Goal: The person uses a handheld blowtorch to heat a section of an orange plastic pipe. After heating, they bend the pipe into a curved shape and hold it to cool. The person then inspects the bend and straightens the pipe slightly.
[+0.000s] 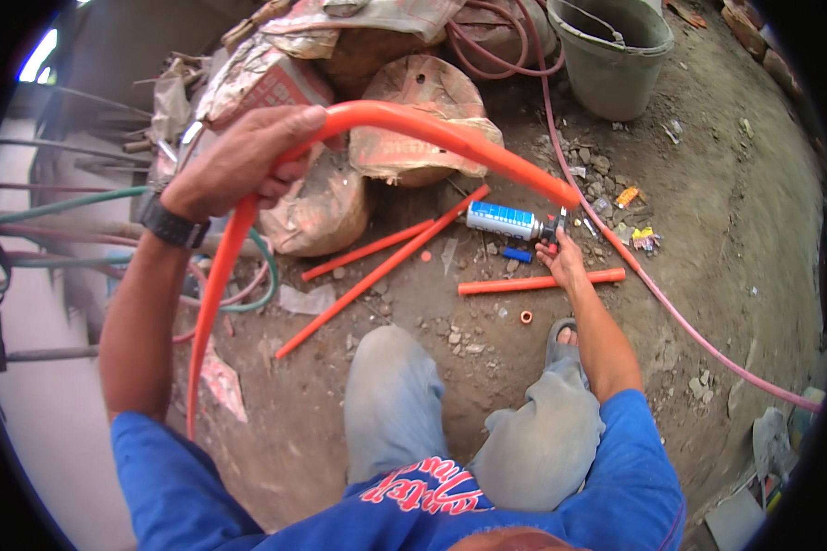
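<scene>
My left hand (pixel 248 156) is wrapped round a long orange plastic pipe (pixel 432 131), which bends sharply at the grip. One length hangs down toward my left side; the other slopes out to the right. In my right hand (pixel 563 260) is a gas torch (pixel 505 221) with a blue and white canister lying level, its nozzle close under the pipe's right end. Whether a flame burns there I cannot tell. A small blue cylinder (pixel 517 254) lies on the ground below the canister. Nearby is a short orange pipe (pixel 538 282), partly behind my right hand.
Two thin orange pipes (pixel 390 266) lie on the dirt ahead of my knees, with a small orange ring (pixel 526 317) nearer. Dusty sacks (pixel 413 119) are piled beyond. A grey bucket (pixel 616 64) stands far right. A pink hose (pixel 652 285) crosses the right side; more hoses lie left.
</scene>
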A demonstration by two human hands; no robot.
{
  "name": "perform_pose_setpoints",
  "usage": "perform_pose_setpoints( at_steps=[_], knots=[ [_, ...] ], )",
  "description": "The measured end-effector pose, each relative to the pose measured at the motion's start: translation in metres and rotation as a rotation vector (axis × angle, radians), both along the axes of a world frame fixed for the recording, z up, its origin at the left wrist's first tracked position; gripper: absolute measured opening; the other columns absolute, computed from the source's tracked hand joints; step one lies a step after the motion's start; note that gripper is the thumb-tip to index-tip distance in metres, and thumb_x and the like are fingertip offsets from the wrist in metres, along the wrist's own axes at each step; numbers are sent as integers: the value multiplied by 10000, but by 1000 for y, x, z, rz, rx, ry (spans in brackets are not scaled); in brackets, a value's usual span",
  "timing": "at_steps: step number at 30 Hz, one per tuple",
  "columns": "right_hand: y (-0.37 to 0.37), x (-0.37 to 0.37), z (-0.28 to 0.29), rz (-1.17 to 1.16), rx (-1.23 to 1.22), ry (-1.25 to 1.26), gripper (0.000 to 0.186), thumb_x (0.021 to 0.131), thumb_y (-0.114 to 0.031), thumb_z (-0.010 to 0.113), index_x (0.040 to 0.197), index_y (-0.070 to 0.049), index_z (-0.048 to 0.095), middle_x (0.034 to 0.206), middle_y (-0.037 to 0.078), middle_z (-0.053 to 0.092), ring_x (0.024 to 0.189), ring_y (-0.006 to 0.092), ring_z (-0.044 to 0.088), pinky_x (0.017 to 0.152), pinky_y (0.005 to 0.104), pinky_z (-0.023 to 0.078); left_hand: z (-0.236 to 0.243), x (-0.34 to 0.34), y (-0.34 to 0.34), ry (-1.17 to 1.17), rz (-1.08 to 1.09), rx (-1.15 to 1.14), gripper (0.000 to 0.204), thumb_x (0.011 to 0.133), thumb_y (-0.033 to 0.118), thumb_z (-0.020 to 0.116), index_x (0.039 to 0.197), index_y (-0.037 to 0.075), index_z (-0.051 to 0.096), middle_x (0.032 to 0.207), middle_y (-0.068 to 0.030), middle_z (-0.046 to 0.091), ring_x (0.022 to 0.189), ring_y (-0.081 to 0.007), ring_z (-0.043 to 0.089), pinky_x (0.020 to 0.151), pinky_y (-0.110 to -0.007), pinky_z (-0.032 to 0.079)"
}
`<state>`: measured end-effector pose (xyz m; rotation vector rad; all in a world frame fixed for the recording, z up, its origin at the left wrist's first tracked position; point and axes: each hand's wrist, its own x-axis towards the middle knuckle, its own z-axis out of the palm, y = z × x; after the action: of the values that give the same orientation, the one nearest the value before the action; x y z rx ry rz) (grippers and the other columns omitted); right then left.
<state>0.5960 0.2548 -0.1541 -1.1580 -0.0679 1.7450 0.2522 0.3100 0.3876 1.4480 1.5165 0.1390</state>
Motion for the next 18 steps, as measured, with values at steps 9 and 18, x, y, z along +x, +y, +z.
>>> perform_pose_setpoints(
  at_steps=[9,18],
  knots=[
    [-2,13,33,212,-9,-647,502,1030,-480,551,1185,-7,617,808,67,634,608,153,639,485,280,516,-68,0,-8,-34,-111,-191,510,1074,527,448,1134,53,623,659,81,333,523,-30,304,448,-208,268],
    [-29,37,178,482,667,-693,517,1061,-471,449,1279,-51,661,1074,58,694,1013,147,636,856,325,509,-102,20,-14,-24,-204,-258,577,1041,589,476,1008,36,635,662,56,401,514,-46,364,432,-236,325]
  ],
)
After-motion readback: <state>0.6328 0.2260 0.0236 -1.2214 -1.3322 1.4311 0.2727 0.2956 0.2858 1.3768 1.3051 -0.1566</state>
